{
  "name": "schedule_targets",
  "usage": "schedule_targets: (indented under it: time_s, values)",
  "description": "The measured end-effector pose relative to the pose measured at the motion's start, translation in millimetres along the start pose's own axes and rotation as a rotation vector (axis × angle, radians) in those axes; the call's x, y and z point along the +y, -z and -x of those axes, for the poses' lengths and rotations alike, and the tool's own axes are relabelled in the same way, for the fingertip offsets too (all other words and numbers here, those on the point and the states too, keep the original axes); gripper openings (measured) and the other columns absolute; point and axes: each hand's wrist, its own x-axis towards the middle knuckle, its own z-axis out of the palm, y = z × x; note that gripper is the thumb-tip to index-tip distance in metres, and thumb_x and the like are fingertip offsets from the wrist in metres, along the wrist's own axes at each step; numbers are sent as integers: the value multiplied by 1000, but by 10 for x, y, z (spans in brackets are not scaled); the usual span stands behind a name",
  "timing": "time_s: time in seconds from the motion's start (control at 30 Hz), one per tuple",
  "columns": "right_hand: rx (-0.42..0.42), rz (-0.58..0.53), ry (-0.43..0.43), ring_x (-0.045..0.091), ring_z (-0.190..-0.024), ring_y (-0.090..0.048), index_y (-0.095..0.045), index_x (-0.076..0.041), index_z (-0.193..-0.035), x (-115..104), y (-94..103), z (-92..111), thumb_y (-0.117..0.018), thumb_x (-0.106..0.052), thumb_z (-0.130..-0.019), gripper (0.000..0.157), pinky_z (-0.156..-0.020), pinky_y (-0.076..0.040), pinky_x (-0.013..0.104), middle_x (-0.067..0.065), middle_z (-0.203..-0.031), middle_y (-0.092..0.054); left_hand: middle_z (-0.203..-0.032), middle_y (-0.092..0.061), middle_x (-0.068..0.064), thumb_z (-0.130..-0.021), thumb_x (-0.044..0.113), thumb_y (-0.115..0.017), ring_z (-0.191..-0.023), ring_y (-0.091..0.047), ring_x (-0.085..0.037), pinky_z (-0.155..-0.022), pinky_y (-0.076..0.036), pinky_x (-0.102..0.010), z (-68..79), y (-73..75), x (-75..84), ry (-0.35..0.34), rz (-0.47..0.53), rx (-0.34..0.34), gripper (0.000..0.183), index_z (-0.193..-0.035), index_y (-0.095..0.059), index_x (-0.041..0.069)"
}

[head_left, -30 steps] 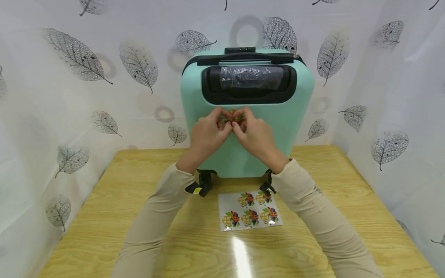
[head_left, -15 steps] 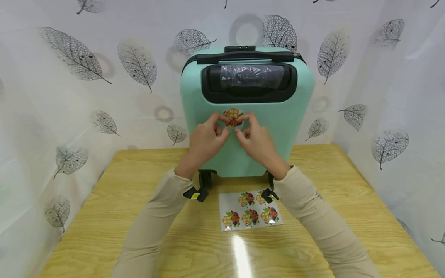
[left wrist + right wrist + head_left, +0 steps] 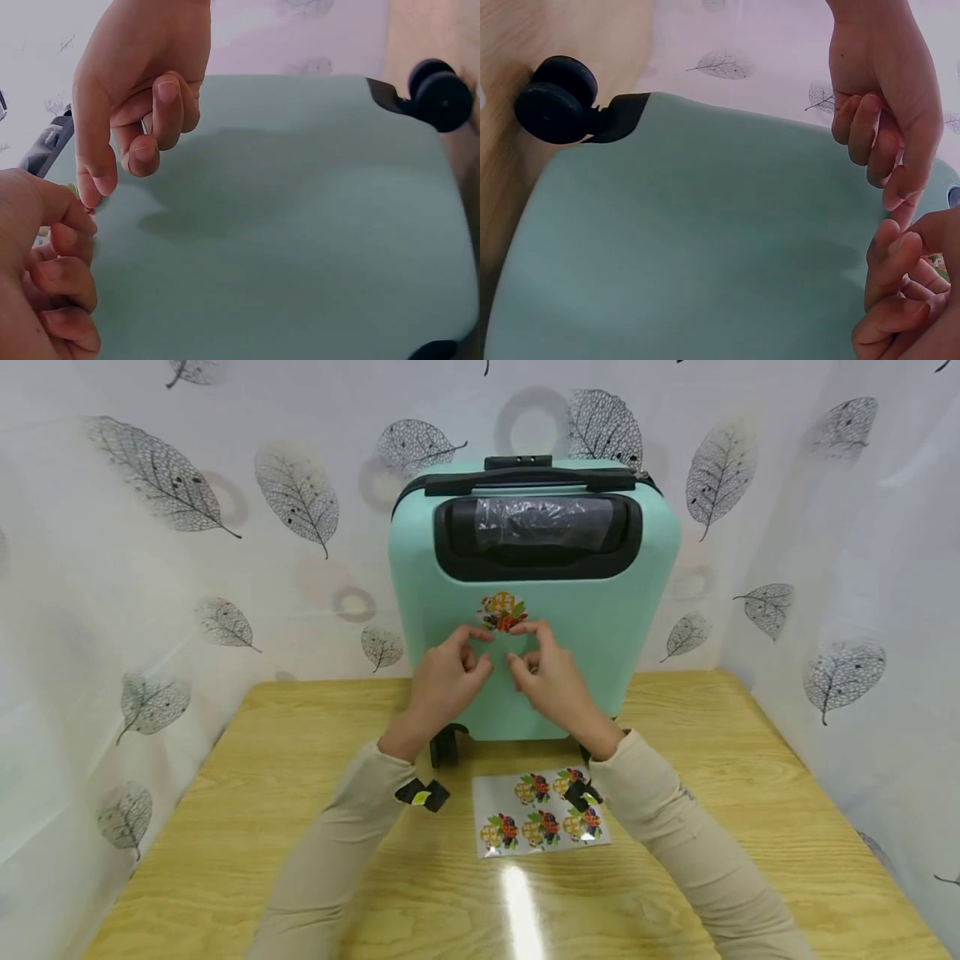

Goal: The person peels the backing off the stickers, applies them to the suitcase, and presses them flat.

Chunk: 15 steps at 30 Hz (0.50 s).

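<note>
A round sticker (image 3: 502, 612) with yellow lettering and red berries lies on the upright mint-green suitcase (image 3: 630, 627), below its black handle recess. My left hand (image 3: 447, 675) is just under the sticker, its index finger reaching toward the lower edge and its other fingers bent. Opposite it, my right hand (image 3: 557, 681) points its index finger at the sticker's lower right edge. Neither hand holds anything. From the left wrist, my left hand (image 3: 45, 262) hides most of the sticker. In the right wrist view, only a sliver of it shows behind my right hand (image 3: 907, 292).
A white sticker sheet (image 3: 491, 793) with several fruit stickers lies on the wooden table (image 3: 300, 827) before the suitcase. Small black devices hang at both cuffs, the right one overlapping the sheet. A suitcase wheel (image 3: 555, 101) juts out. A leaf-print curtain (image 3: 315, 602) stands behind.
Both hands have slid down from the sticker and drawn slightly apart, uncovering it. Earlier their fingertips met over it; the sticker stays on the suitcase.
</note>
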Motion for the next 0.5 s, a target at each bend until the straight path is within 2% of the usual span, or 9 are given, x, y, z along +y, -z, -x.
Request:
schedule_targets:
  time_s: [0.1, 0.27, 0.5]
  values:
    - [-13, -19, -13, 12, -38, -38, -40, -14, -130, 28, -9, 26, -48, -17, -101, 31, -39, -31, 25, 22, -67, -59, -53, -40, 3, -91, 8, -56, -42, -30, -11, -43, -25, -23, 37, -21, -31, 15, 25, -11, 23, -113, -63, 7]
    - [-37, -51, -51, 13, -38, -41, -40, -14, -131, 78, -19, 77, -47, -18, -101, 31, -39, -35, 26, 10, -64, -58, -55, -42, 2, -91, 10, -57, -44, -33, -10, -45, -27, -23, 106, -49, -87, 43, 54, -19, 23, -114, -63, 8]
    - [-71, -82, -92, 18, -44, -50, -40, -9, -132, 186, -3, 167, -47, -16, -101, 32, -44, -42, 29, 14, -72, -63, -63, -50, -1, -93, 14, -58, -48, -40, -12, -48, -32, -26, 225, -76, -203, 82, 63, -81, 26, -118, -59, 9]
